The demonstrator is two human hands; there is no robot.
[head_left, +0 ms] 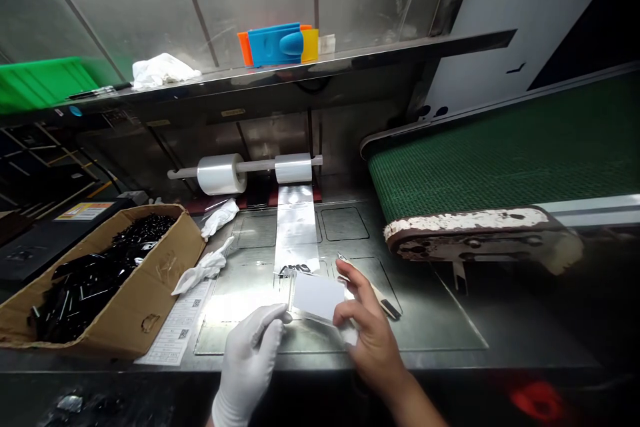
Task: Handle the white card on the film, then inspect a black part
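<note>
My right hand [373,333] is bare and grips a small rectangular white panel [319,295] with clear edges by its right side. Something white shows at that hand's thumb, partly hidden. My left hand [250,353], in a white glove, has its thumb and forefinger drawn together close to the panel's left edge; a small dark bit shows at the fingertips, too small to name. Just behind the panel lies the end of a strip of clear film [297,230], with black marks near it. The strip comes down from a small film roll [293,168]. A cutter-like tool [387,307] lies beyond my right hand.
A cardboard box [165,280] of glossy black pieces stands left, beside printed sheets [175,330] and crumpled white gloves [205,267]. A larger film roll [220,175] shares the rod. A green conveyor belt [500,153] juts in from the right. A shelf [370,61] crosses the back.
</note>
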